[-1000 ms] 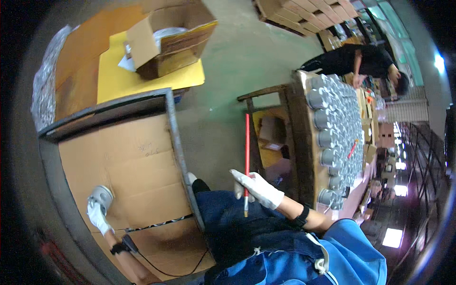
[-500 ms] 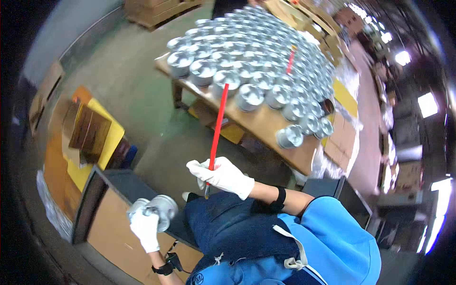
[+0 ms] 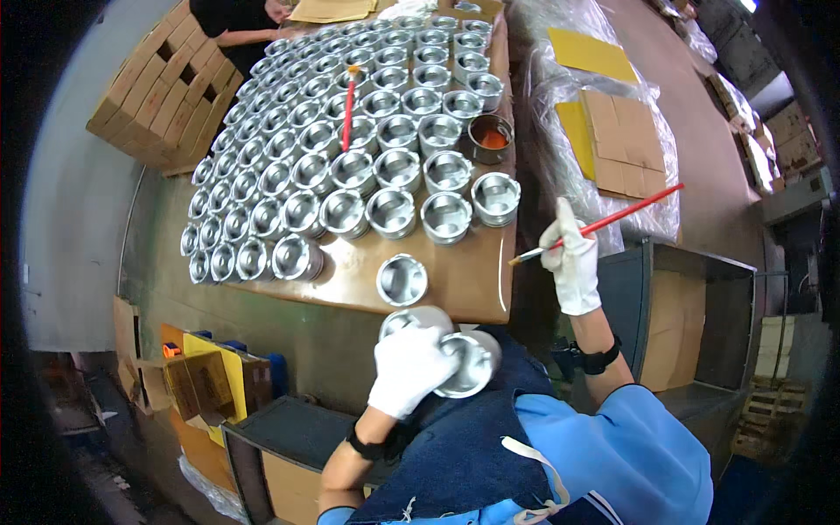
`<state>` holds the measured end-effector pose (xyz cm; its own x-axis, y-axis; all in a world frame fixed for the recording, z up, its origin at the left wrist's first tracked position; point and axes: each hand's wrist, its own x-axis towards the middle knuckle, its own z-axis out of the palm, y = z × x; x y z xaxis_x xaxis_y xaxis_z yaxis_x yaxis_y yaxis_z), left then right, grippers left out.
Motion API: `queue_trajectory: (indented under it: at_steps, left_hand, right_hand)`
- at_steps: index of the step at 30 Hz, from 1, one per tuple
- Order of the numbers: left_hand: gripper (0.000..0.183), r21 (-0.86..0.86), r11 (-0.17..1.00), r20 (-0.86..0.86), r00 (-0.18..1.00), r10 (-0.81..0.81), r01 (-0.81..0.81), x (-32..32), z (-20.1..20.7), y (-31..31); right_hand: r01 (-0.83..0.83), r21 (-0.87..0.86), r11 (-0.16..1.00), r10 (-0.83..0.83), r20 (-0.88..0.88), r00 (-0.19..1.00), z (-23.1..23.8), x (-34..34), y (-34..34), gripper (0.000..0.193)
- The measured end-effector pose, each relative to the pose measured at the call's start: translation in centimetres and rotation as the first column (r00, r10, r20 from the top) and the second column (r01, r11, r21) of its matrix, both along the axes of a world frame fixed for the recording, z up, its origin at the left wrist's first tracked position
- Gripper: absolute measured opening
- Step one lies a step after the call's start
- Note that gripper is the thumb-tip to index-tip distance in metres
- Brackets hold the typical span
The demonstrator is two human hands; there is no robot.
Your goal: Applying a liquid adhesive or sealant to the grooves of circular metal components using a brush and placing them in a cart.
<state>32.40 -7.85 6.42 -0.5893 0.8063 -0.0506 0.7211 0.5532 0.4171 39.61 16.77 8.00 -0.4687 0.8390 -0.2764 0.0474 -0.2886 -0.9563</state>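
Note:
My gloved left hand (image 3: pixel 407 372) is closed on two silver metal pistons in front of my body. One piston (image 3: pixel 468 366) tilts its hollow end toward me; the other (image 3: pixel 418 320) is partly covered by my fingers, near the table edge. In my gloved right hand (image 3: pixel 573 262), right of the table, is a thin red-handled paintbrush (image 3: pixel 626 213), its bristles pointing left. A single piston (image 3: pixel 402 280) stands on the brown table (image 3: pixel 464 271) just beyond my left hand. Many more pistons (image 3: pixel 391 212) stand in rows behind it, hollow ends up.
A dark can (image 3: pixel 488 138) with reddish liquid stands at the table's right side. Another red brush (image 3: pixel 349 109) lies over the pistons. Plastic-wrapped cardboard (image 3: pixel 626 144) lies to the right. Dark open-fronted cabinets (image 3: pixel 687 319) stand beside me. A person's arm (image 3: pixel 249 37) shows at the far end.
My view has swung round to face the table. My left hand has come from above the cabinet to the table's near edge with both pistons. The brush in my right hand now slants sideways.

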Motion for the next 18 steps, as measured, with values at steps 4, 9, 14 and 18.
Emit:
queue_trajectory:
  at_steps: [4,9,14,18]
  left_hand:
    - [0.024,-0.105,0.986,0.075,0.99,-0.123,0.131,1.0,1.1,8.5]
    - [0.021,-0.01,0.989,-0.054,0.987,-0.151,0.15,0.2,-3.2,12.6]
    - [0.012,-0.028,0.988,-0.174,0.973,-0.152,0.15,-2.2,-7.7,12.7]
    - [0.014,-0.089,0.988,-0.135,0.982,-0.135,0.123,-2.1,-8.2,12.7]
  right_hand:
    - [0.066,-0.131,0.989,-0.069,-0.021,0.997,-1.2,1.5,3.2,0.054]
    - [0.0,-0.14,0.99,-0.012,-0.082,0.997,-1.2,1.5,4.0,0.055]
    - [0.019,-0.156,0.988,-0.026,-0.044,0.999,-1.4,1.4,4.3,0.05]
    - [0.013,-0.176,0.984,-0.022,-0.048,0.999,-2.8,0.7,4.5,0.051]
